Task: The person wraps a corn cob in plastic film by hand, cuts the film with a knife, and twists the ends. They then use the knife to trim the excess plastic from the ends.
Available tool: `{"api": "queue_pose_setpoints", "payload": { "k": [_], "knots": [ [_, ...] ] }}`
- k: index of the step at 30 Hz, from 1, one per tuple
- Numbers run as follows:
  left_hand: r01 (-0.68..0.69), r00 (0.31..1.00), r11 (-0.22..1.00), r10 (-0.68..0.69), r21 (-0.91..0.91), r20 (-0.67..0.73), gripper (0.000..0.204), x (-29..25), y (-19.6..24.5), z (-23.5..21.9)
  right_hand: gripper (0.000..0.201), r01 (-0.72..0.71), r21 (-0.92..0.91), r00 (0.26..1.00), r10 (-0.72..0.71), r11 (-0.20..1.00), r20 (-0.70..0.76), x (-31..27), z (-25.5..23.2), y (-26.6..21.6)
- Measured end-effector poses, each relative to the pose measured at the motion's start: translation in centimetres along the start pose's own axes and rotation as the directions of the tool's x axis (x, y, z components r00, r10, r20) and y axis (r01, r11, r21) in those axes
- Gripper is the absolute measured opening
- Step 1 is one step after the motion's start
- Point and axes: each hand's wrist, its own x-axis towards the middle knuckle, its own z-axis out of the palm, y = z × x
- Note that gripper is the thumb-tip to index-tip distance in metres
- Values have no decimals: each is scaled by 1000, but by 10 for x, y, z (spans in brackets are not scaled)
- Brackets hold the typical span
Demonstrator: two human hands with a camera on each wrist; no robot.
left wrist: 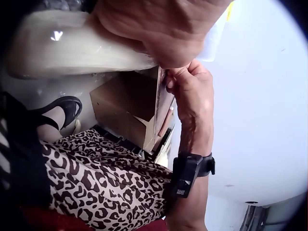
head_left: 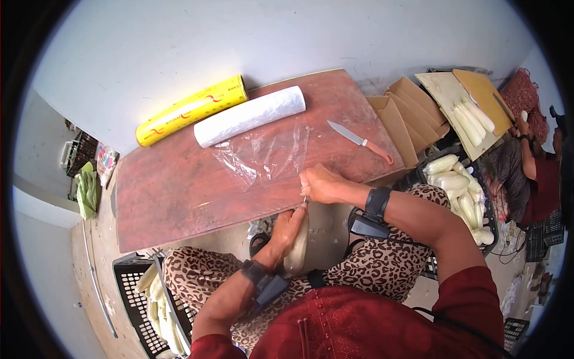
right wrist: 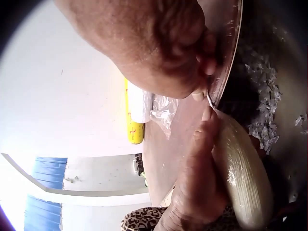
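In the right wrist view, a long, pale vegetable [right wrist: 243,178] is wrapped in shiny clear film, with one end drawn into a thin twist [right wrist: 210,100]. My left hand [head_left: 287,230] grips the vegetable near that end, its fingers partly hidden behind it. Just beyond, my right hand [head_left: 323,184] pinches the twist between thumb and fingers. Both hands work at the near edge of the reddish table [head_left: 161,197], over my lap. On the tabletop, a loose sheet of clear film [head_left: 269,152] trails from a white roll [head_left: 251,116].
Behind the white roll lies a yellow tube [head_left: 191,110]. A knife [head_left: 362,142] rests on the table's right side, near cardboard boxes [head_left: 412,116]. Crates of pale vegetables flank me, a black crate [head_left: 130,287] at left. Another person [head_left: 541,179] sits at far right.
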Motion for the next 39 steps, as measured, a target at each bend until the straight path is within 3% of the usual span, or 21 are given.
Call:
{"api": "queue_pose_setpoints", "payload": {
  "k": [2, 5, 10, 13, 15, 18, 21, 24, 27, 30, 33, 35, 36, 39],
  "knots": [
    [28, 1000, 997, -28, -69, 1, 49, 3, -1, 2, 20, 2, 14, 1000, -2, 1000, 5, 0, -1, 0],
    [-37, 999, 996, 34, -81, -35, 54, 6, 0, 5, 21, 21, 11, 1000, -21, 1000, -14, 0, -1, 3],
    [102, 994, 993, -104, -52, -24, 57, 6, 4, 3, 21, 24, -73, 982, -37, 997, -186, 7, -7, 25],
    [82, 995, 996, -83, -23, -49, 58, 7, 2, 3, 20, -54, -81, 956, 28, 995, -291, 0, -41, 40],
    [95, 994, 995, -96, -21, -54, 58, 5, 6, 5, 26, -157, -46, 951, 139, 986, -276, -1, -61, 61],
    [142, 989, 989, -144, -40, -43, 58, 2, 11, 6, 29, -231, -139, 842, 126, 963, -525, -17, -72, 90],
    [115, 992, 992, -117, -50, -47, 57, 12, -4, 3, 24, -258, -246, 757, 37, 934, -652, -21, -62, 131],
    [74, 996, 996, -77, -55, -51, 58, 14, -9, 4, 26, -253, -172, 836, 125, 952, -535, -34, -62, 141],
    [66, 996, 997, -68, -36, -58, 58, 11, -6, 4, 26, -223, -67, 835, 155, 972, -528, -34, -60, 146],
    [102, 993, 995, -101, 13, -65, 59, 9, 0, 4, 25, -299, 31, 855, 282, 954, -435, -37, -65, 142],
    [66, 995, 998, -65, 15, -73, 56, 9, 1, 5, 23, -263, -4, 837, 226, 965, -498, -37, -61, 143],
    [-3, 994, 999, 7, 35, -109, 49, 9, 1, 7, 21, -130, 123, 830, 175, 984, -530, -41, -56, 138],
    [29, 995, 999, -24, 43, -101, 52, 9, 2, 6, 21, -60, 183, 823, 152, 981, -547, -45, -54, 132],
    [87, 993, 995, -82, 56, -79, 58, 9, 3, 5, 19, 70, 82, 805, -7, 994, -594, -62, -43, 89]
  ]
}}
